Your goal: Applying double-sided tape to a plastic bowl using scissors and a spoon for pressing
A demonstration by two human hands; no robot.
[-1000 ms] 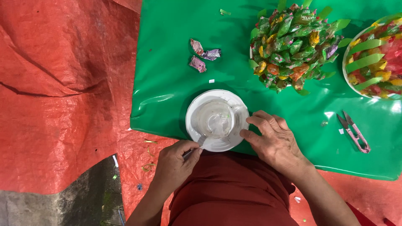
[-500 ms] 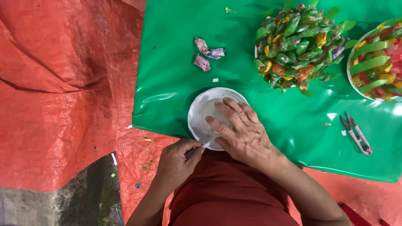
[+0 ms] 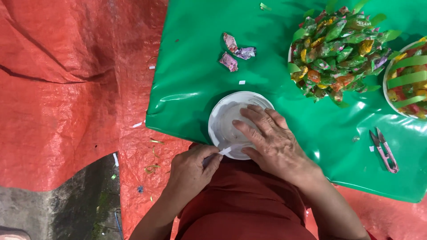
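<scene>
The green sheet (image 3: 284, 89) lies over the red tarp (image 3: 66, 111), the white plate (image 3: 224, 118) near its front edge. The right hand (image 3: 271, 142), which a second ago rested beside the rim, now lies flat and open across the plate, pinning it. The left hand (image 3: 191, 169) stays pinched on a white strip (image 3: 225, 151) at the rim; candies (image 3: 338, 49) and snips (image 3: 384, 149) have not moved
</scene>
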